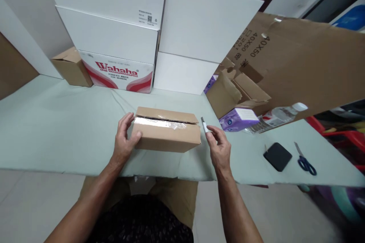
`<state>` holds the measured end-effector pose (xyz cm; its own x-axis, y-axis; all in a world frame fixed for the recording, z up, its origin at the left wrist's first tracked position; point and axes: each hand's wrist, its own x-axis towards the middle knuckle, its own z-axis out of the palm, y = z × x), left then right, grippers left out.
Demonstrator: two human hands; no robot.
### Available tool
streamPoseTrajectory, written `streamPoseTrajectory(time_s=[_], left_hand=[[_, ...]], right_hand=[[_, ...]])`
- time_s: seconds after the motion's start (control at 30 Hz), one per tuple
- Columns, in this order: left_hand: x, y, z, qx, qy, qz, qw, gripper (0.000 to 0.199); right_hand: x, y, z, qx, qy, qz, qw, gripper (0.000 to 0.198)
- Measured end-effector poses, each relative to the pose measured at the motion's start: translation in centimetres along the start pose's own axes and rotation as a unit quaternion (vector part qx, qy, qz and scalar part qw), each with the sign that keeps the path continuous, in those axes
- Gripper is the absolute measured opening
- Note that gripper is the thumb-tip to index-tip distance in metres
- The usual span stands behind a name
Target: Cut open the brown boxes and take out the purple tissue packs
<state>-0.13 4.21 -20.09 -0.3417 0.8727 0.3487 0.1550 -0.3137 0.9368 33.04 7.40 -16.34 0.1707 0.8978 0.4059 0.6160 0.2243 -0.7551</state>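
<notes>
A brown cardboard box (168,138) lies on the pale green table in front of me. Clear tape (159,122) runs along its top seam, and a dark gap shows between the flaps there. My left hand (125,136) grips the box's left end, thumb on the near side and fingers behind. Just off the right end, my right hand (219,144) pinches a small utility knife (204,124) with a white body. Its grey tip points up and away from me, apart from the box.
White cartons (122,72) are stacked along the back, beside a small brown box (72,68). To the right stand an open carton (225,93), a purple box (238,119) and a plastic bottle (281,117). Scissors (305,161) and a black square item (278,157) lie near the right edge.
</notes>
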Motion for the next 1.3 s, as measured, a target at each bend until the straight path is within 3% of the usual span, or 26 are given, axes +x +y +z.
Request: streamPoseTrajectory(time_s=[0.07, 0.33, 0.47, 0.53, 0.63, 0.73, 0.87, 1.0, 1.17, 1.3], left_hand=[[-0.8, 0.4, -0.3, 0.013, -0.001, 0.025, 1.0, 0.064], [-1.3, 2.8, 0.2, -0.034, 0.013, 0.002, 0.999, 0.042], [-1.2, 3.4, 0.4, -0.065, 0.013, 0.004, 0.998, 0.023], [-1.3, 3.4, 0.4, -0.057, 0.008, 0.014, 0.998, 0.025], [-1.6, 3.1, 0.1, -0.048, -0.005, 0.029, 0.998, 0.028], [-1.5, 2.9, -0.8, -0.043, -0.04, 0.034, 0.998, 0.024], [-0.6, 3.0, -3.1, -0.07, -0.125, -0.008, 0.99, 0.01], [0.2, 4.0, -5.0, -0.105, -0.157, -0.032, 0.981, 0.016], [1.0, 7.5, -4.3, 0.08, -0.094, 0.074, 0.99, 0.012], [1.9, 9.8, -2.4, 0.148, -0.15, 0.164, 0.964, 0.015]], right_hand=[[-1.4, -1.3, 0.4, 0.063, -0.005, -0.038, 0.997, 0.038], [-4.4, -4.2, 3.0, 0.071, 0.036, -0.072, 0.994, 0.049], [-5.0, -4.5, 3.2, 0.138, 0.061, -0.065, 0.986, 0.026], [-5.4, -4.4, 3.3, 0.156, 0.067, -0.068, 0.983, 0.013], [-6.0, -3.9, 3.6, 0.17, 0.076, -0.071, 0.98, 0.011], [-6.3, -3.5, 3.8, 0.172, 0.09, -0.07, 0.978, 0.01], [-6.4, -3.8, 3.7, 0.165, 0.078, -0.058, 0.982, 0.013], [-6.4, -4.2, 3.2, 0.154, 0.057, -0.043, 0.985, 0.016], [-6.3, -4.4, 1.8, 0.168, 0.028, -0.023, 0.985, 0.019], [-5.9, -4.5, 0.5, 0.188, -0.009, -0.014, 0.982, 0.019]])
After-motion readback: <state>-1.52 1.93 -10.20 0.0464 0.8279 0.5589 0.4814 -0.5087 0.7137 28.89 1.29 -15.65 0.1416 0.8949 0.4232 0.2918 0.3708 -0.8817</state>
